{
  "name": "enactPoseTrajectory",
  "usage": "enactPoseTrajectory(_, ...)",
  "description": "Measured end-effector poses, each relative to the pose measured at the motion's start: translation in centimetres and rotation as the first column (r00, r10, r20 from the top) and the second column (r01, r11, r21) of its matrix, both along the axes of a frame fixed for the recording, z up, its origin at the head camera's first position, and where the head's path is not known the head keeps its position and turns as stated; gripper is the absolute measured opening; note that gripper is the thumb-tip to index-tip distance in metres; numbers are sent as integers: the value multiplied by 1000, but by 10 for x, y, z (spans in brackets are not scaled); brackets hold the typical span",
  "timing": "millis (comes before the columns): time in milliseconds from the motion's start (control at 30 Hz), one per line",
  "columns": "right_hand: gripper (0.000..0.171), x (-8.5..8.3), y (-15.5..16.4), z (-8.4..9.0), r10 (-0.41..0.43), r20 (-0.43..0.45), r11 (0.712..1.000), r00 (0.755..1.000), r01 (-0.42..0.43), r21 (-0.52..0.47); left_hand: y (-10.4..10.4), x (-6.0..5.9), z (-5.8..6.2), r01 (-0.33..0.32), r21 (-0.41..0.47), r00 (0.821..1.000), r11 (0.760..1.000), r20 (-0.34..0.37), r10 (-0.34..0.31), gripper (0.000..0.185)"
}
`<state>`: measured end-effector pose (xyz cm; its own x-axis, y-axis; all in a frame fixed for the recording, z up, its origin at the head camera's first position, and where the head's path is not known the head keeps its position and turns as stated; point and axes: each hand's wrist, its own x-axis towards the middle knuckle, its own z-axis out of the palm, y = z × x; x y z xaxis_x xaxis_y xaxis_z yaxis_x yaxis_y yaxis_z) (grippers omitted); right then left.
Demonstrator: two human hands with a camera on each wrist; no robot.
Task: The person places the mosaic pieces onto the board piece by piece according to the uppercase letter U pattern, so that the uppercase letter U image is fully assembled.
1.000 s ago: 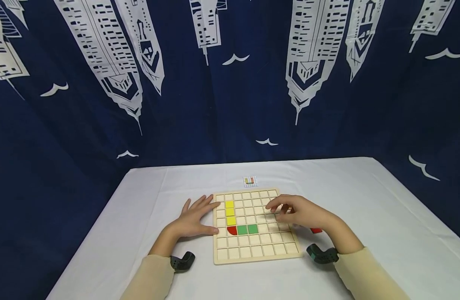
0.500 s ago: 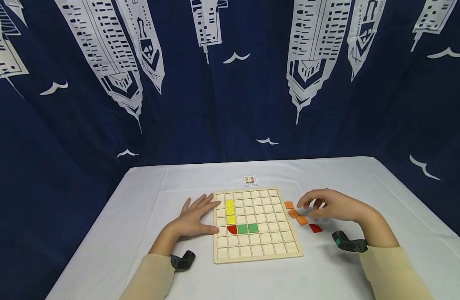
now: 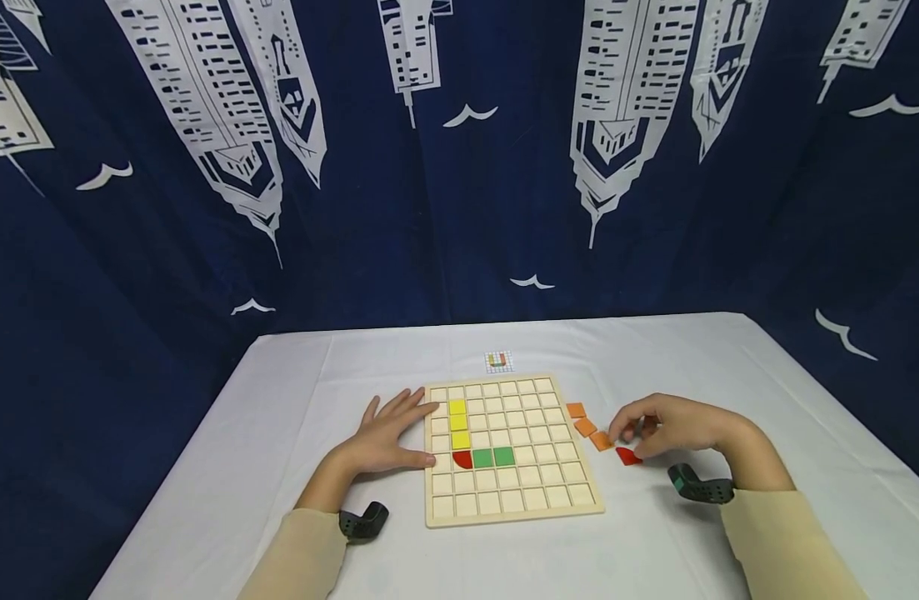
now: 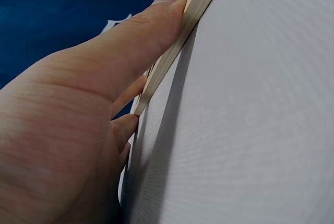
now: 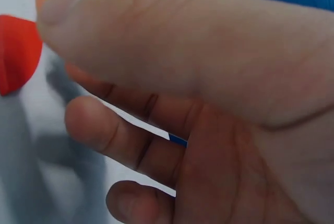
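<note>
Red quarter-round tile [image 3: 628, 456] lies beside the board's [image 3: 513, 508] right edge; the right hand [image 3: 672, 426], fingers curled and empty, should pinch it cleanly while the flat left hand [image 3: 387, 437] steadies the board.

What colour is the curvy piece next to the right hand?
Red, clearest in the head view.

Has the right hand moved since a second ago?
Yes. The right hand was over the wooden board a second ago; it has since moved right, off the board, and now sits on the table beside the loose red piece and the orange pieces.
</note>
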<state>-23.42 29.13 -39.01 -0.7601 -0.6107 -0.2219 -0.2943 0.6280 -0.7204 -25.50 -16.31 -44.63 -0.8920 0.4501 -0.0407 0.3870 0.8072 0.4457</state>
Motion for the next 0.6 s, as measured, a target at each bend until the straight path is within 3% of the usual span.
enactPoseTrajectory(267,26,-1,2,-6,14,21,999,1000,-14,-30,0,0,0,0,-2,1000,1000,-1,0,89)
enactPoseTrajectory(600,34,-1,-3,-12,-45,17,998,999,44,50,0,1,1,-7,2,1000,1000,1,7,89)
